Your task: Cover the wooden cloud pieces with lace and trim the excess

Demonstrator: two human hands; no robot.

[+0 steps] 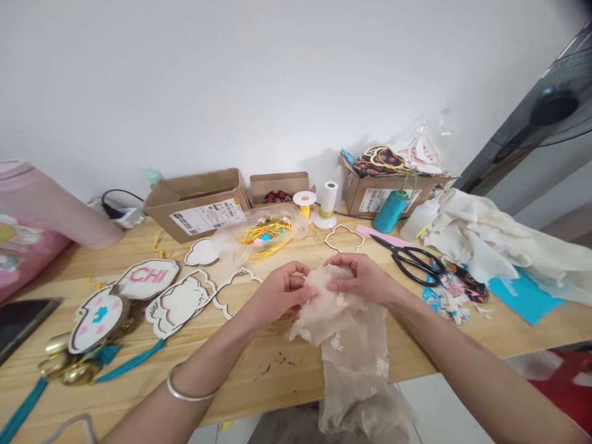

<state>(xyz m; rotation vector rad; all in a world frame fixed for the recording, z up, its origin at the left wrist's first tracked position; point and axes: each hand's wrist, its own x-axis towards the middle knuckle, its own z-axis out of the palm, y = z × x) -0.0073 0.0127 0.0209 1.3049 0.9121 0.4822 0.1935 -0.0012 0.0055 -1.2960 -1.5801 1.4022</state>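
The left hand (pixel 289 287) and right hand (pixel 358 280) sit near each other, each pinching the top edge of the cloth (pixel 354 345) between thumb and curled fingers. The cloth lies across the counter (pixel 263 391) and hangs past its front edge, its end hard to make out low in the view. Folds hide some left fingertips. The left arm (pixel 217 357) partly covers a frame (pixel 243 271). Scissors (pixel 394 249) lie beyond the right hand, beside scraps (pixel 456 300). A fan (pixel 552 108) is cut off at right.
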